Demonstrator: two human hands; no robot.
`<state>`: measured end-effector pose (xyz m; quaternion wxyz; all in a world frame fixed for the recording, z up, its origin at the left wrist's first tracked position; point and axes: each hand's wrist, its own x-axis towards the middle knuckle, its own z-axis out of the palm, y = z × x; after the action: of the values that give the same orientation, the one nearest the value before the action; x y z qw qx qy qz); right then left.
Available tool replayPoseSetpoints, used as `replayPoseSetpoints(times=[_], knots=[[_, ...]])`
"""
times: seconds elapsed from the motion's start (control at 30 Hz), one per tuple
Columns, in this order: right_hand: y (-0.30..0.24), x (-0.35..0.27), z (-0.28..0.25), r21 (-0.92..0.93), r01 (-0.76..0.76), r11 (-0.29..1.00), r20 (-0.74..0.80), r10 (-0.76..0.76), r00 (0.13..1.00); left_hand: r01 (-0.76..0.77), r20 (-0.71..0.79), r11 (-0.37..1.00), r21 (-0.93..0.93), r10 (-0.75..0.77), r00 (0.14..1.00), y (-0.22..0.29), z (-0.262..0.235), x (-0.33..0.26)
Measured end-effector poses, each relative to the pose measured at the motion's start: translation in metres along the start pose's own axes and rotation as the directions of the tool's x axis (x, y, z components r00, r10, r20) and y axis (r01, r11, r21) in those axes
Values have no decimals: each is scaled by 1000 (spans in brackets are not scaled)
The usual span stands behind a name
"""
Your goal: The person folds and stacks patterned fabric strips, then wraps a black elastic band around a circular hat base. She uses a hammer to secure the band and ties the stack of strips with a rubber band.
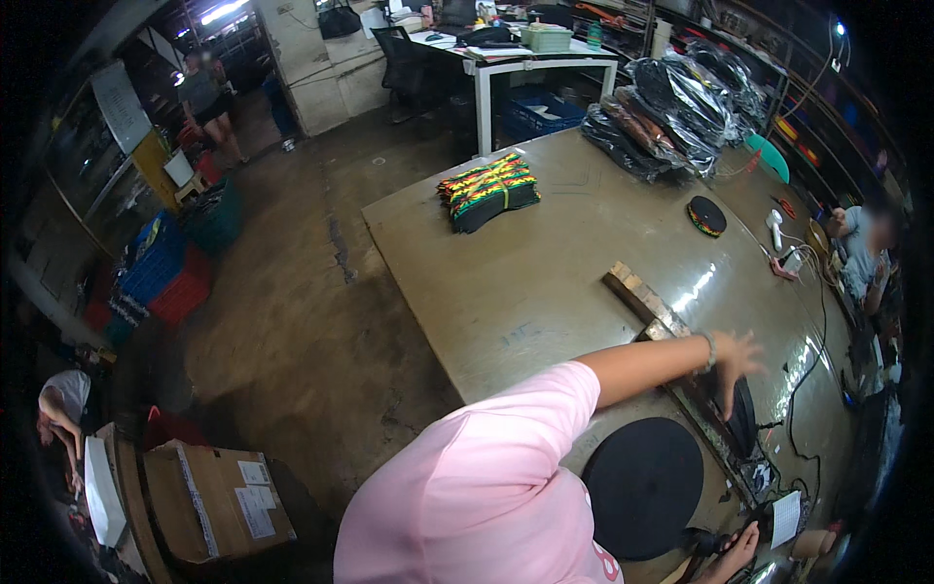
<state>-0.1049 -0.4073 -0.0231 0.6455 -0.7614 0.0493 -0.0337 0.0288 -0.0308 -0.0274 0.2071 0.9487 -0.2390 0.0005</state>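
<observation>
From a pink sleeve my left arm reaches right across the table. My left hand (736,368) is slightly blurred, its fingers spread, above a bundle of black strips (742,417); whether a fingertip touches them I cannot tell. Under the forearm runs a long narrow bar with wooden blocks (644,295) on its far end. A large flat black coil of webbing (644,487) lies close to my body. At the lower right my right hand (736,555) is closed beside a dark, handle-like part (702,540); what it grips is mostly hidden.
A tied stack of patterned strips (489,191), a small coil (706,216), plastic-wrapped bundles (671,107) and a white heat gun (774,229) lie on the table (545,282). Cables (793,414) cross its right side. A cardboard box (219,501) stands lower left. Other people are nearby.
</observation>
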Motion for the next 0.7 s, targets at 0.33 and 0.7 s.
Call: replayPoseSetpoints(times=[0.33,0.7], knots=[[11,14,7,-146,66,987,-17,-69,997,-301,-276,918,258,368,888,13,47,-23],[76,74,-17,-295,102,950,-117,-142,983,-205,-416,872,444,403,815,25,51,-51]])
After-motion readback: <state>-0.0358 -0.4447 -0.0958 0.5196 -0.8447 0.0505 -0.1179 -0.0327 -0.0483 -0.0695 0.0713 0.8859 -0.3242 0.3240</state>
